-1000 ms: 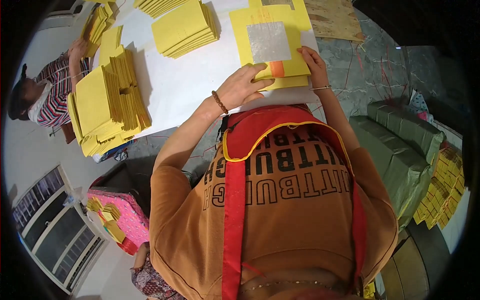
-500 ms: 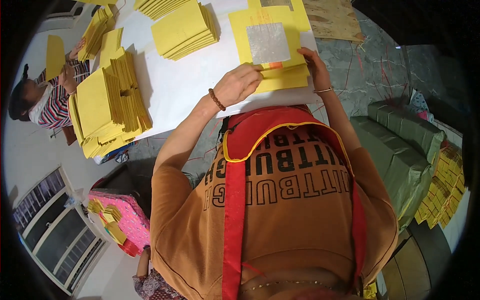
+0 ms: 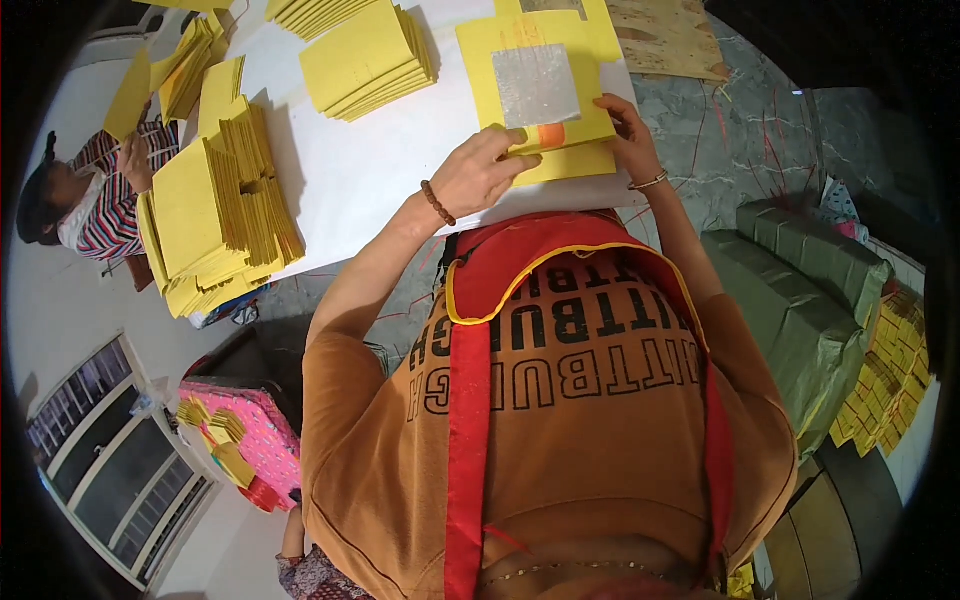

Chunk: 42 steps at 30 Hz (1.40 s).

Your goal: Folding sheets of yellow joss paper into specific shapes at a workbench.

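Note:
At the table's near right edge lies a stack of yellow paper sheets [image 3: 480,75]; the top one bears a silver foil square [image 3: 536,87] and a small orange patch [image 3: 551,135]. My left hand [image 3: 485,172] is closed at the near left edge of this sheet, its fingertips on the paper just below the foil. Along the right edge, my right hand [image 3: 634,146] has curled fingers gripping the sheet's side; its thumb is mostly hidden. The near part of the sheet stands slightly off the yellow paper beneath.
Folded yellow paper stacks [image 3: 365,60] stand on the white table [image 3: 345,180], with a taller pile [image 3: 215,205] at its left corner. A co-worker [image 3: 105,190] handles yellow paper at the far left. Green wrapped bundles [image 3: 790,300] lie right, beside a plywood board [image 3: 665,40].
My left hand has shifted slightly, its fingers spreading along the sheet's near edge. More of the orange patch shows. The co-worker's yellow piece has moved up and right.

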Available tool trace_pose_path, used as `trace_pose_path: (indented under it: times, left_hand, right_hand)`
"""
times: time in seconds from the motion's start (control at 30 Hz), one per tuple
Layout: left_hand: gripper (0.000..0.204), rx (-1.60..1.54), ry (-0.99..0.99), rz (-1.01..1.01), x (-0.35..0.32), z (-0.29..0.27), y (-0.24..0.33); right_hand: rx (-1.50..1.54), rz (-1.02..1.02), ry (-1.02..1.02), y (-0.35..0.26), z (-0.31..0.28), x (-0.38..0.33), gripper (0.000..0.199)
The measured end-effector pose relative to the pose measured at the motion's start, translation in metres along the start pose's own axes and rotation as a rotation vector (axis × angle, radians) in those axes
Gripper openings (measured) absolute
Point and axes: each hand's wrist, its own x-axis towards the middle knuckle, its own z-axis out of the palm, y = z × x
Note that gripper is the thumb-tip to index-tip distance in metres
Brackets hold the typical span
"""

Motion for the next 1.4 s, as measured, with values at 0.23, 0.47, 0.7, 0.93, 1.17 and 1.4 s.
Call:
trace_pose_path:
  times: [0.23,0.47,0.7,0.93,1.17,1.4]
  left_hand:
    - [0.044,0.046,-0.067,-0.032,0.001,-0.002,0.006]
    - [0.038,-0.098,-0.08,-0.051,0.004,-0.007,0.0]
    - [0.016,-0.194,-0.038,-0.087,0.003,-0.008,-0.003]
    - [0.012,-0.242,0.009,-0.146,0.004,-0.007,-0.004]
    - [0.018,-0.226,0.015,-0.15,0.004,-0.005,-0.001]
    - [0.038,0.316,-0.083,-0.206,0.011,-0.001,0.03]
  right_hand:
    - [0.037,-0.005,-0.019,-0.004,-0.003,0.0,0.043]
    - [0.087,0.042,-0.03,-0.011,-0.002,-0.001,0.04]
    - [0.108,0.006,-0.054,-0.008,-0.006,0.001,0.035]
    - [0.104,0.011,-0.032,-0.011,-0.003,0.0,0.034]
    - [0.073,0.007,-0.023,-0.01,-0.002,0.0,0.035]
    - [0.071,-0.016,-0.016,-0.009,-0.002,0.0,0.035]
